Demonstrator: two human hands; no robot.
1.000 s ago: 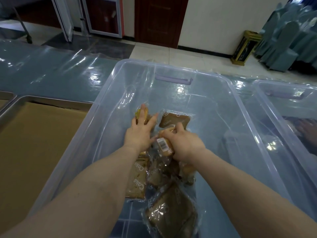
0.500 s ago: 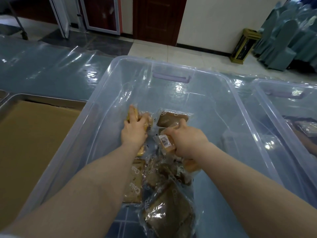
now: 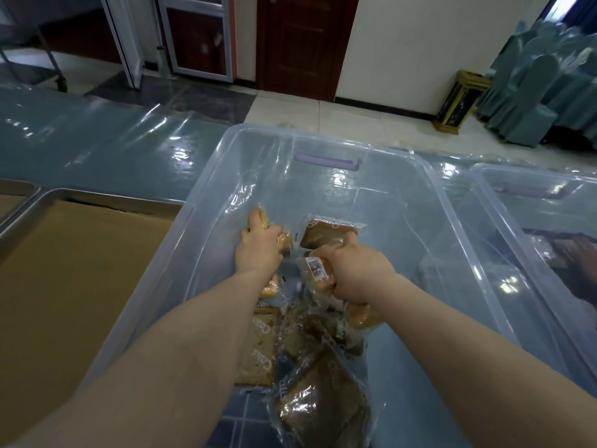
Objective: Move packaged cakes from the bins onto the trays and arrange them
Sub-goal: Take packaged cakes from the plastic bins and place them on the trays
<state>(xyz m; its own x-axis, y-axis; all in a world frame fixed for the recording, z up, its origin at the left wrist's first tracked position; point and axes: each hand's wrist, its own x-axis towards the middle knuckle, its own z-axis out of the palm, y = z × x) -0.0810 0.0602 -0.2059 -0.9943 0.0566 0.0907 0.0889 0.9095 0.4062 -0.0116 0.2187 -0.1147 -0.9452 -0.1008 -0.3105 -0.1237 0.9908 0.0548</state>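
Clear plastic bin: the large see-through storage bin (image 3: 206, 221) stands mid-scene on a film-covered table; both hands are down inside it.
Left hand: the left hand (image 3: 258, 250) has its fingers curled shut around a yellow cake in a clear wrapper (image 3: 284, 242) near the bin's far left floor.
Right hand: the right hand (image 3: 358, 270) is closed on an orange-yellow wrapped cake with a white barcode label (image 3: 315, 270), just beside the left.
Loose cakes: brown wrapped cake slices (image 3: 319, 402) lie heaped on the bin's near floor; one brown wrapped slice (image 3: 326, 234) lies alone just beyond the right hand.
Tray: the paper-lined metal tray (image 3: 106, 200) sits to the left, touching the bin's side; no cake on the part in view.
Handling: likely light, soft and easily crushed; the film looks slippery and crinkly. Judged best held across the cake's flat faces with gentle pressure, not by the loose wrapper ends.
Second bin: another clear bin (image 3: 529, 189) stands at the right.
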